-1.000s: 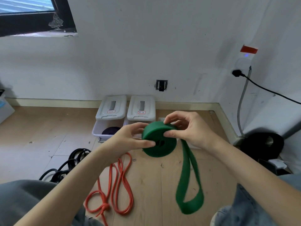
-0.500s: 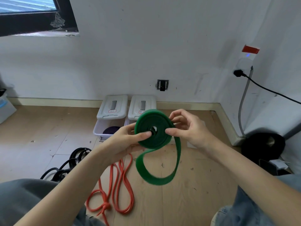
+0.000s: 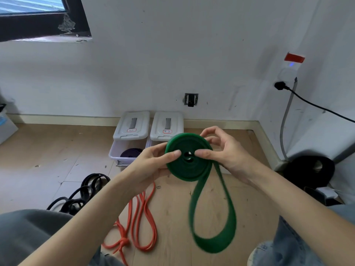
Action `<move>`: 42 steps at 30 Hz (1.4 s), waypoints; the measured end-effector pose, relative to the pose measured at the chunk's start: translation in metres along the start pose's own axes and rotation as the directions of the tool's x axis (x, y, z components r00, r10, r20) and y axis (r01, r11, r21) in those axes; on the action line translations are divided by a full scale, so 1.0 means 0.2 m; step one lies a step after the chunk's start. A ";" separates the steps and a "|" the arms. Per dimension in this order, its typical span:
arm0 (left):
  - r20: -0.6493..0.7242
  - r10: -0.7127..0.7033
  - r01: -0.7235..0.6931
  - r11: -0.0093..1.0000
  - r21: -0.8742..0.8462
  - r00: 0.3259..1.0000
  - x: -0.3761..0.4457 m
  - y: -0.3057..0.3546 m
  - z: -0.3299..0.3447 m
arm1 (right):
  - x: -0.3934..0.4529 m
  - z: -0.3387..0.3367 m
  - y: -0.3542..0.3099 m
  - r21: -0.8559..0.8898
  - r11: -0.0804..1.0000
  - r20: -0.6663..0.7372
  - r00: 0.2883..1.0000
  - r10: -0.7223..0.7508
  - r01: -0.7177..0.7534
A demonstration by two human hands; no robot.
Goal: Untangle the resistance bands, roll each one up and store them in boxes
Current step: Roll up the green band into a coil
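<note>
I hold a green resistance band (image 3: 189,166) in front of me, most of it wound into a flat coil. Its loose tail hangs down in a blurred loop. My left hand (image 3: 153,162) pinches the coil's left side, thumb on its face. My right hand (image 3: 221,150) pinches the right side, thumb beside the centre hole. On the wooden floor below lie an orange band (image 3: 142,223) with a knot and a pile of black bands (image 3: 82,192). Two white boxes stand by the wall: the left box (image 3: 117,154) holds a rolled purple band (image 3: 130,152); the right box (image 3: 151,144) is mostly hidden.
Each box's lid (image 3: 131,124) (image 3: 166,125) rests on its back edge. A black round object (image 3: 309,171) sits in the right corner under a wall socket with a black cable (image 3: 311,102). My knees frame the bottom of the view.
The coil has turned in my hands and the hanging loop has swung from below left to below right. Both hands stay on the coil at about the same height.
</note>
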State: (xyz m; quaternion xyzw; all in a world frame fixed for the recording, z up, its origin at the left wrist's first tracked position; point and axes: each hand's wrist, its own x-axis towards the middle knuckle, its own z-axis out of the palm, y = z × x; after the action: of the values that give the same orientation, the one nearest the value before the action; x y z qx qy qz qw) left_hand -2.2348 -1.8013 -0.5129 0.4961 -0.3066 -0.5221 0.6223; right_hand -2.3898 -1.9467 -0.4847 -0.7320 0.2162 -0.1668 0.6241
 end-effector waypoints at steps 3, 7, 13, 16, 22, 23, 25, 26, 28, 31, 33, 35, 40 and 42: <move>0.017 -0.025 0.023 0.993 0.119 1.000 0.00 0.00 -0.02 | 0.01 -0.02 -0.01 -0.172 0.984 0.006 0.998 -0.056 0.056; 0.117 -0.076 0.029 0.930 0.366 0.990 -0.01 -0.02 -0.03 | 0.00 0.01 0.00 -0.391 0.914 0.168 0.985 -0.048 0.111; -0.042 -0.038 0.044 0.987 0.155 0.998 0.00 -0.03 -0.02 | -0.01 0.01 0.01 -0.227 0.974 0.113 0.994 0.010 0.016; -0.127 -0.044 0.040 0.999 -0.034 0.991 0.02 -0.04 0.00 | -0.01 0.04 0.04 -0.099 0.995 -0.055 0.998 -0.011 0.005; 0.005 -0.178 0.176 0.980 0.091 0.984 0.01 -0.08 -0.02 | -0.02 0.02 0.09 -0.187 0.982 0.016 1.000 0.015 -0.012; 0.036 -0.173 0.166 0.975 0.149 0.984 0.01 -0.07 -0.03 | -0.02 0.03 0.09 -0.192 0.981 0.068 0.998 0.019 -0.006; 0.045 -0.166 0.152 0.963 0.221 0.985 0.02 -0.08 -0.02 | -0.02 0.05 0.10 -0.213 0.977 0.106 0.994 0.018 0.006; 0.016 -0.148 0.140 0.960 0.242 0.989 0.02 -0.08 -0.01 | -0.02 0.04 0.10 -0.215 0.977 0.104 0.994 0.031 -0.008; -0.076 -0.082 0.097 0.971 0.220 0.994 0.03 -0.07 0.00 | -0.02 0.03 0.10 -0.139 0.987 0.116 0.988 0.103 -0.086; -0.232 -0.076 0.082 0.996 0.019 0.970 0.06 -0.07 -0.01 | -0.04 0.04 0.13 0.080 0.968 0.116 0.967 0.229 -0.239; -0.282 -0.143 0.123 0.989 -0.087 0.949 0.07 -0.10 0.00 | -0.05 0.07 0.17 0.194 0.944 0.078 0.964 0.255 -0.265; -0.253 -0.198 0.186 0.980 -0.071 0.947 0.07 -0.11 0.01 | -0.06 0.08 0.19 0.175 0.952 0.022 0.967 0.252 -0.252; -0.028 -0.256 0.256 0.948 0.190 0.966 0.07 -0.11 -0.03 | -0.07 0.04 0.19 0.019 0.982 0.104 0.977 0.184 -0.187; 0.027 -0.278 0.261 0.927 0.270 0.960 0.06 -0.13 -0.01 | -0.08 0.06 0.19 -0.057 0.985 0.179 0.969 0.170 -0.163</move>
State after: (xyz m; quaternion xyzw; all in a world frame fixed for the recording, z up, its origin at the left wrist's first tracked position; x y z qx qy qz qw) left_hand -2.2382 -1.8108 -0.5398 0.5945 -0.3224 -0.5730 0.4630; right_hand -2.4025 -1.9331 -0.5243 -0.7365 0.2221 -0.0413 0.6376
